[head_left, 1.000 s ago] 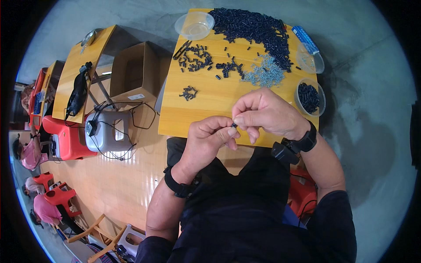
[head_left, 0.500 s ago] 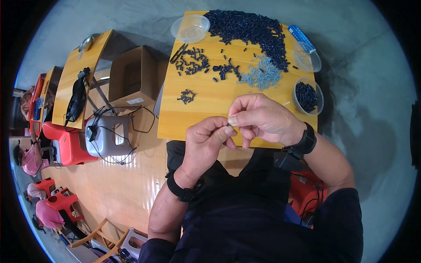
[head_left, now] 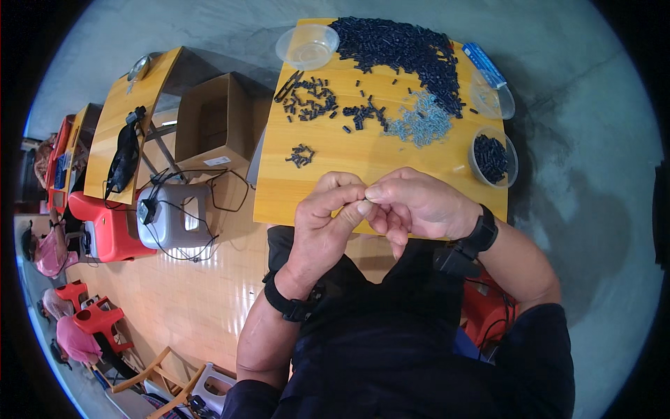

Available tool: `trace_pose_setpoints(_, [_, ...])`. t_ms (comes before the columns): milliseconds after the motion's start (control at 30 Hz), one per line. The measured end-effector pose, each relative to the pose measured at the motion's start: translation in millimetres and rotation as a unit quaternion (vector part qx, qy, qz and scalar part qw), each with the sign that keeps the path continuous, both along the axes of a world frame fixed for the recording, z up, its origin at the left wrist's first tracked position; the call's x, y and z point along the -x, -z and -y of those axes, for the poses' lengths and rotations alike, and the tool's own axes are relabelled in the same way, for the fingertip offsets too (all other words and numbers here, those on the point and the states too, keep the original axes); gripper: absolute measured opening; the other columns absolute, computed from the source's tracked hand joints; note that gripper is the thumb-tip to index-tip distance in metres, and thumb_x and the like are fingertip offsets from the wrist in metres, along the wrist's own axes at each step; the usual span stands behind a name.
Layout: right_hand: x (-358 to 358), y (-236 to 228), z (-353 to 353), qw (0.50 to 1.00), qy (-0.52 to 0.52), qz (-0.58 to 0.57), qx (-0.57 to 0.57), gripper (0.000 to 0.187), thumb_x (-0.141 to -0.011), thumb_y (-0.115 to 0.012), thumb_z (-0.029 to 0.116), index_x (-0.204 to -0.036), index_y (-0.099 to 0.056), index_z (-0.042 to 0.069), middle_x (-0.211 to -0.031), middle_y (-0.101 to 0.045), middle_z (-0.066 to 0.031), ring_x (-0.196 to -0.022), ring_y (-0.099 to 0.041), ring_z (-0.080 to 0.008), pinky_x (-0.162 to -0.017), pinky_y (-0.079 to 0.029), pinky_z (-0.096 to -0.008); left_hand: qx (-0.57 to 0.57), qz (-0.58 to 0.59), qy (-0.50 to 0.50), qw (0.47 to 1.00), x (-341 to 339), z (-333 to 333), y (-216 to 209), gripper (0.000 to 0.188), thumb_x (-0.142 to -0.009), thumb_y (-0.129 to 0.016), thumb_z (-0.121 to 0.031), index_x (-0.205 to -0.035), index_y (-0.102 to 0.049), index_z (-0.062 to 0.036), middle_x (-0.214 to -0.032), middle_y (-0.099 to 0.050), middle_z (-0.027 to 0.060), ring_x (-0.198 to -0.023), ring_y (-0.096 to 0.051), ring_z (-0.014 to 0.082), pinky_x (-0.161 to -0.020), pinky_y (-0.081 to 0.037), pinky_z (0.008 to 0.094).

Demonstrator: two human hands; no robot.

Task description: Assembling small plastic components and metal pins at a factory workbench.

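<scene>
Over the table's near edge my left hand and my right hand meet, fingertips touching. My left thumb and forefinger pinch a tiny dark piece, nearly all hidden by the fingers. The right thumb and forefinger are closed at the same spot; what they grip cannot be made out. Beyond the hands lies a heap of small silvery screw-like pins. Farther off spreads a big pile of short black cylindrical pieces. Smaller groups of dark pieces with pins lie to the left, and a little cluster is nearer.
A clear tub of black pieces stands at the table's right edge. Behind it are a clear bowl and a blue box. Tweezers and another clear bowl sit far left. A cardboard box stands beside the table.
My right hand has dropped slightly and turned flatter, its fingertips now closer against the left ones. The left hand has barely moved. The view has shifted a little.
</scene>
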State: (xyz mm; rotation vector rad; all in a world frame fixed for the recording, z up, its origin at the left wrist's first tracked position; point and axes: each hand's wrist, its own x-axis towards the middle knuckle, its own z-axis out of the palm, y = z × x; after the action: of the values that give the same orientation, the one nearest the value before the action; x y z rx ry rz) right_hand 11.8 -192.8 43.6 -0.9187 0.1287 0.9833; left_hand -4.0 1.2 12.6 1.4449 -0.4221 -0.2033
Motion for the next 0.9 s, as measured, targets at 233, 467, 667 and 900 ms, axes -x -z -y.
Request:
trace_pose_setpoints(233, [2.1,8.5,-0.4,0.998,-0.003,0.004,-0.058,0.034,-0.095,-0.05,0.027,-0.088,-0.059,-0.004,-0.067,-0.06,-0.0091,-0.045,-0.059,-0.0148,-0.045,-0.057,-0.0322,0.088,-0.066,-0.003,0.994,0.7,6.8,-5.7,0.011,-0.085,-0.064,0.0,-0.095,-0.067,0.0008,-0.113,-0.058,0.0131,-0.104,-0.056,0.0206,-0.088,-0.045,0.0306])
trace_pose_setpoints(467, [4.6,12.5,0.0,0.993,-0.008,-0.075,-0.093,0.033,-0.096,-0.048,0.028,-0.087,-0.057,-0.003,-0.065,-0.059,-0.0082,-0.044,-0.057,-0.0151,-0.047,-0.057,-0.0371,0.014,-0.021,0.078,0.997,-10.0,-6.3,-7.9,0.011,-0.083,-0.065,0.0,-0.094,-0.067,0.0005,-0.115,-0.059,0.0124,-0.104,-0.056,0.0198,-0.089,-0.045,0.0305])
trace_pose_setpoints(667, [5.6,13.3,-3.1,0.989,-0.02,-0.083,-0.119,0.033,-0.096,-0.048,0.03,-0.088,-0.057,-0.001,-0.065,-0.06,-0.0077,-0.045,-0.058,-0.0144,-0.047,-0.057,-0.0372,0.04,-0.065,0.077,0.994,-7.9,-4.9,-14.1,0.008,-0.083,-0.066,-0.001,-0.091,-0.068,0.0001,-0.116,-0.059,0.0121,-0.103,-0.057,0.018,-0.086,-0.046,0.0291])
trace_pose_setpoints(900, [9.8,15.3,-6.6,0.985,-0.011,-0.115,-0.125,0.033,-0.097,-0.046,0.029,-0.087,-0.057,-0.001,-0.065,-0.061,-0.0081,-0.044,-0.059,-0.0149,-0.047,-0.058,-0.0365,0.08,-0.113,0.099,0.985,-9.5,-7.3,-10.6,0.011,-0.084,-0.065,0.002,-0.093,-0.069,-0.0009,-0.117,-0.059,0.0116,-0.101,-0.058,0.0165,-0.085,-0.048,0.0287])
